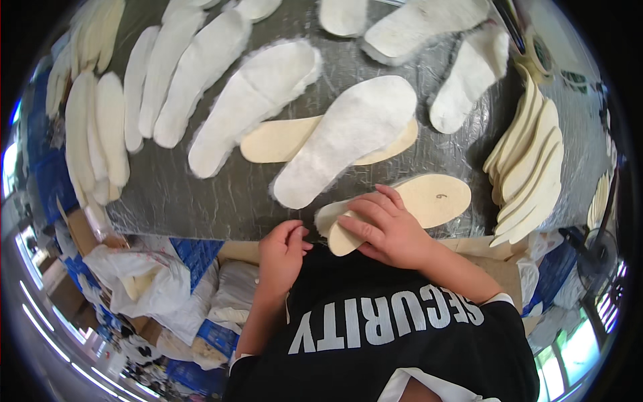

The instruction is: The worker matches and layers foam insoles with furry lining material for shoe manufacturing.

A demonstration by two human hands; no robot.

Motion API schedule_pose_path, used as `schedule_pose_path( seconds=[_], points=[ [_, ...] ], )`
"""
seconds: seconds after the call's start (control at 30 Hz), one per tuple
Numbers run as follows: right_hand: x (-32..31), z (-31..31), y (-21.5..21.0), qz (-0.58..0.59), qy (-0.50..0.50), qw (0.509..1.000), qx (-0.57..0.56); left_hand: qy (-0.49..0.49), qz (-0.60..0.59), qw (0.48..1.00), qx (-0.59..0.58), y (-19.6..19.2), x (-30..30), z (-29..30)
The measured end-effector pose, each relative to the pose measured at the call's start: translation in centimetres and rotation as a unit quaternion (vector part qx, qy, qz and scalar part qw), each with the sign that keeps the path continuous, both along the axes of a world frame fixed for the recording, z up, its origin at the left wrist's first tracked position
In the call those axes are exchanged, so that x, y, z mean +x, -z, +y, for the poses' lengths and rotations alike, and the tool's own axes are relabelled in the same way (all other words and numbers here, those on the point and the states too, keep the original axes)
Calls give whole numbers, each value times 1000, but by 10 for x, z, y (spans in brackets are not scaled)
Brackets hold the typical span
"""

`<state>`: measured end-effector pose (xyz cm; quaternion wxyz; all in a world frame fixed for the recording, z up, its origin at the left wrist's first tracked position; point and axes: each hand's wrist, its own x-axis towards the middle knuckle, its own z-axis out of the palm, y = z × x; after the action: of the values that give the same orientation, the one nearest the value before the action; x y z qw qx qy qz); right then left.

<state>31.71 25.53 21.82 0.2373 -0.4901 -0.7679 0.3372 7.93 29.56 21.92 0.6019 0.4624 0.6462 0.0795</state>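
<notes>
A cream insole (pixel 439 201) with a small dark mark lies at the table's front edge, over a white fluffy insole (pixel 328 217) that shows beneath its left end. My right hand (pixel 392 231) grips the cream one near that end, fingers across its top. To the left, at the edge, my left hand (pixel 281 251) has its fingers curled in; whatever may be between them is hidden. Just beyond my hands a white fluffy insole (pixel 355 134) lies slantwise across another cream insole (pixel 278 141). A further white fluffy insole (pixel 251 100) rests to their left.
Cream insoles (pixel 532 161) lie fanned out on the right of the dark, shiny table (pixel 161 208). More white insoles (pixel 207 70) overlap at the far left, and others (pixel 469 77) lie at the back right. A tape roll (pixel 539 53) sits behind. White plastic bags (pixel 144 285) stand below the table's left front.
</notes>
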Motion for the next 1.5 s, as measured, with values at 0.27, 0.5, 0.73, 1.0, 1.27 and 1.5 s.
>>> schedule_pose_path(
  seconds=[0.27, 0.5, 0.73, 1.0, 1.27, 1.5],
  points=[
    [-9, 11, -7, -20, 6, 999, -27, -25, -76, 990, -118, 4, 11, 3],
    [-10, 15, -10, -40, 20, 997, -71, -20, -142, 988, -48, 17, 8, -8],
    [-6, 20, -19, -27, 48, 991, -119, 22, -204, 978, 50, 22, 11, -8],
    [-5, 16, -17, -31, 51, 993, -101, -1, -268, 963, 22, 24, 15, -8],
    [-2, 13, -18, -27, 59, 994, -90, 3, -273, 960, 65, 18, 21, -8],
    [-2, 12, -17, -25, 61, 994, -84, -34, -303, 951, 51, 14, 27, -9]
  ],
)
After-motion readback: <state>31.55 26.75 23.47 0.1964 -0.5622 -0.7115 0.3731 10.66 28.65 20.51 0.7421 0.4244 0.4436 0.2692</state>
